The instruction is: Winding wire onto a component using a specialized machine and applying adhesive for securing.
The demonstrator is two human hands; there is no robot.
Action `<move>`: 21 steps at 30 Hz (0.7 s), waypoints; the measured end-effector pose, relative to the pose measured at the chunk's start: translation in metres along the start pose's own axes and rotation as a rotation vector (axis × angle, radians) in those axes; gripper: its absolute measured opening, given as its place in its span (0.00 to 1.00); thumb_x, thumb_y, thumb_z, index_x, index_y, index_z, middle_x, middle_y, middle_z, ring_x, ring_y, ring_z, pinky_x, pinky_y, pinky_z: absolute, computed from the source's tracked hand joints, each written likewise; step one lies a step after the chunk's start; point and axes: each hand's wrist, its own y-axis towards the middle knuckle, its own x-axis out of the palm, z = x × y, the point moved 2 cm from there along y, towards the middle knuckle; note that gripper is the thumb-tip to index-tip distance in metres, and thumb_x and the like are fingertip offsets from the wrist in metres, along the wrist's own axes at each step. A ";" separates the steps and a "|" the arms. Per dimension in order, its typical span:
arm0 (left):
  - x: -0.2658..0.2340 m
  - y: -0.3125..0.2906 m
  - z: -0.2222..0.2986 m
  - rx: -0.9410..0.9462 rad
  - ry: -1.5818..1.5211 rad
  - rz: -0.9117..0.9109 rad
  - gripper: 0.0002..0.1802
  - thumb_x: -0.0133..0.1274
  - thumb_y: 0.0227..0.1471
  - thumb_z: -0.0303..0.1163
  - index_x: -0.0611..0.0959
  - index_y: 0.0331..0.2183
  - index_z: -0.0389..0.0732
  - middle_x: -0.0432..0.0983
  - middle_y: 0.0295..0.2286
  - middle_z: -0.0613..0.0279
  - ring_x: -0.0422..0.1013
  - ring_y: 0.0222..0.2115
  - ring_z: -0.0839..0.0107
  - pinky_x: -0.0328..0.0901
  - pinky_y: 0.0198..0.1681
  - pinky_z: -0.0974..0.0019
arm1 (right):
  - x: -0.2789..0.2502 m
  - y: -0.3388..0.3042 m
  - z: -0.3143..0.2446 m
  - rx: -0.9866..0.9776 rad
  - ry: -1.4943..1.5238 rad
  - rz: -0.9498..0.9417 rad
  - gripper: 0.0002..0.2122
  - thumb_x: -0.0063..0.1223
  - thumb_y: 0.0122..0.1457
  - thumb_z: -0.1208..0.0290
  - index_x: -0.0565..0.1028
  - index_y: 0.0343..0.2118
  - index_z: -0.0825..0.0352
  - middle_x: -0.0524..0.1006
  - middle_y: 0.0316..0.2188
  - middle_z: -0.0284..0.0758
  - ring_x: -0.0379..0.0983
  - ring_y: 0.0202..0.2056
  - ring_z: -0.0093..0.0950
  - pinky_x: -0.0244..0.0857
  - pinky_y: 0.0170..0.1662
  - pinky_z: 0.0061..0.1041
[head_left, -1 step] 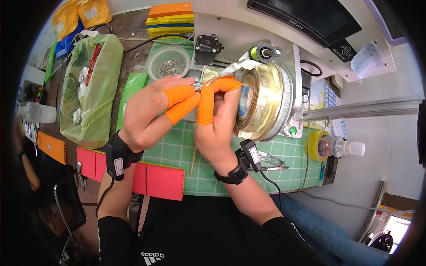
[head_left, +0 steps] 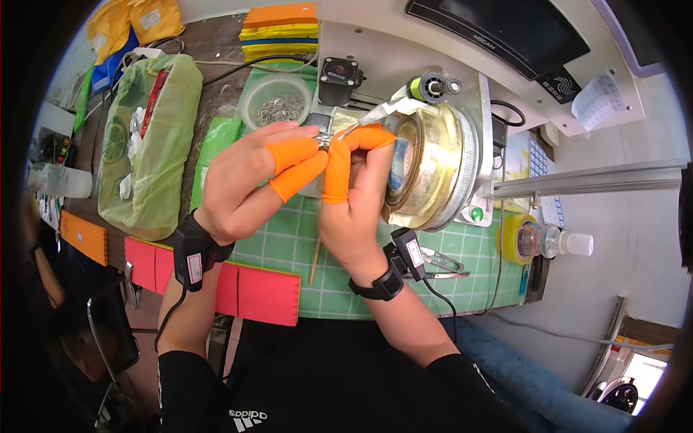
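My left hand point(head_left: 242, 180) has orange finger cots on its thumb and forefinger, which pinch one side of a small shiny metal piece point(head_left: 324, 140). From the other side my right hand point(head_left: 355, 206), also in orange cots, closes its fingertips on the same piece. Fingers cover much of it, so its exact kind stays unclear. A slim pointed nozzle point(head_left: 372, 115) comes down from the machine, its tip close to the right fingertips. Just right of that hand stands a round golden drum point(head_left: 438, 166). Behind the left fingers sits a clear tub point(head_left: 251, 97) of tiny metal parts.
A bin lined with a green bag point(head_left: 162, 209) stands at the left. Pink pads point(head_left: 260, 294) lie along the front edge of the green gridded mat point(head_left: 281, 252). Tweezers point(head_left: 440, 268), yellow tape point(head_left: 510, 237) and a clear bottle point(head_left: 552, 240) are at the right. A metal rail point(head_left: 592, 180) juts out there.
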 end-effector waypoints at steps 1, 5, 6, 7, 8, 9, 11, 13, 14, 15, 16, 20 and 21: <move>0.003 -0.003 0.001 -0.006 0.009 0.000 0.19 0.65 0.44 0.26 0.89 0.41 0.30 0.83 0.39 0.47 0.83 0.44 0.48 0.79 0.50 0.46 | 0.000 0.000 -0.002 0.033 0.023 -0.009 0.07 0.51 0.71 0.79 0.65 0.46 0.70 0.67 0.42 0.39 0.69 0.43 0.29 0.68 0.50 0.29; 0.005 -0.007 -0.001 -0.047 -0.021 0.078 0.20 0.63 0.43 0.24 0.89 0.42 0.29 0.82 0.41 0.45 0.83 0.45 0.48 0.78 0.51 0.44 | -0.002 -0.001 -0.005 0.038 0.009 -0.036 0.07 0.49 0.73 0.78 0.65 0.48 0.70 0.67 0.44 0.38 0.70 0.44 0.28 0.68 0.53 0.29; 0.005 -0.007 -0.001 -0.053 -0.030 0.064 0.20 0.63 0.42 0.23 0.89 0.42 0.29 0.82 0.41 0.45 0.83 0.45 0.47 0.78 0.51 0.44 | -0.003 -0.001 -0.005 0.038 0.008 -0.035 0.07 0.49 0.73 0.78 0.65 0.48 0.70 0.67 0.44 0.38 0.70 0.44 0.28 0.68 0.53 0.29; 0.004 -0.006 0.000 -0.053 -0.032 0.065 0.20 0.63 0.42 0.23 0.89 0.42 0.29 0.82 0.41 0.45 0.83 0.45 0.47 0.78 0.51 0.44 | -0.003 -0.002 -0.005 0.059 0.012 -0.043 0.08 0.49 0.73 0.78 0.65 0.49 0.70 0.67 0.44 0.38 0.70 0.44 0.28 0.67 0.53 0.29; 0.004 -0.005 0.001 -0.073 -0.008 0.050 0.19 0.67 0.43 0.19 0.89 0.42 0.31 0.82 0.43 0.47 0.83 0.46 0.49 0.79 0.51 0.46 | -0.003 -0.002 -0.005 0.079 0.015 -0.051 0.08 0.49 0.73 0.78 0.65 0.49 0.70 0.67 0.44 0.38 0.70 0.44 0.28 0.67 0.54 0.29; 0.003 -0.006 0.002 -0.095 0.018 0.034 0.19 0.71 0.44 0.16 0.89 0.42 0.33 0.82 0.45 0.48 0.83 0.46 0.50 0.80 0.51 0.48 | -0.003 -0.002 -0.006 0.081 0.015 -0.053 0.08 0.49 0.73 0.78 0.65 0.49 0.70 0.67 0.44 0.38 0.70 0.44 0.28 0.67 0.54 0.29; 0.004 -0.005 0.001 -0.074 0.013 0.043 0.19 0.66 0.42 0.19 0.89 0.42 0.31 0.82 0.43 0.47 0.83 0.45 0.49 0.79 0.51 0.46 | -0.002 -0.001 -0.011 0.105 0.038 -0.057 0.07 0.47 0.74 0.76 0.65 0.50 0.69 0.68 0.45 0.38 0.69 0.44 0.27 0.66 0.53 0.27; 0.007 -0.005 0.003 -0.051 0.004 0.052 0.22 0.62 0.39 0.22 0.89 0.41 0.28 0.82 0.41 0.46 0.83 0.44 0.47 0.78 0.50 0.44 | -0.003 -0.002 -0.014 0.150 0.119 -0.055 0.07 0.45 0.76 0.74 0.65 0.50 0.68 0.68 0.46 0.37 0.69 0.44 0.26 0.66 0.53 0.27; 0.008 -0.006 0.004 -0.074 0.005 0.065 0.20 0.66 0.41 0.18 0.89 0.41 0.31 0.82 0.43 0.48 0.82 0.45 0.48 0.78 0.51 0.45 | -0.003 -0.001 -0.015 0.193 0.202 -0.053 0.07 0.42 0.77 0.72 0.64 0.51 0.68 0.68 0.46 0.37 0.68 0.44 0.25 0.65 0.53 0.26; 0.010 -0.007 0.004 -0.095 0.008 0.076 0.19 0.70 0.43 0.14 0.89 0.41 0.33 0.82 0.44 0.50 0.82 0.46 0.49 0.79 0.52 0.46 | -0.002 -0.001 -0.018 0.193 0.203 -0.051 0.07 0.42 0.77 0.72 0.64 0.51 0.68 0.68 0.46 0.37 0.68 0.44 0.25 0.65 0.53 0.26; 0.012 -0.007 0.005 -0.094 0.007 0.075 0.19 0.70 0.43 0.14 0.89 0.41 0.33 0.82 0.44 0.50 0.82 0.46 0.49 0.79 0.52 0.46 | -0.001 -0.001 -0.020 0.217 0.218 -0.049 0.09 0.40 0.78 0.67 0.65 0.52 0.66 0.68 0.44 0.33 0.66 0.42 0.22 0.63 0.51 0.24; 0.021 -0.007 0.005 -0.115 -0.014 0.164 0.19 0.73 0.42 0.17 0.88 0.39 0.34 0.81 0.42 0.52 0.82 0.44 0.50 0.79 0.49 0.48 | -0.005 -0.004 -0.009 0.242 0.226 -0.017 0.16 0.33 0.80 0.57 0.67 0.55 0.64 0.69 0.42 0.29 0.65 0.40 0.19 0.61 0.50 0.22; 0.022 -0.007 0.004 -0.117 -0.023 0.183 0.19 0.74 0.41 0.18 0.88 0.39 0.34 0.81 0.41 0.52 0.82 0.43 0.51 0.79 0.49 0.48 | -0.004 -0.004 -0.011 0.243 0.227 -0.016 0.16 0.33 0.80 0.57 0.67 0.55 0.64 0.69 0.42 0.29 0.65 0.40 0.19 0.61 0.50 0.22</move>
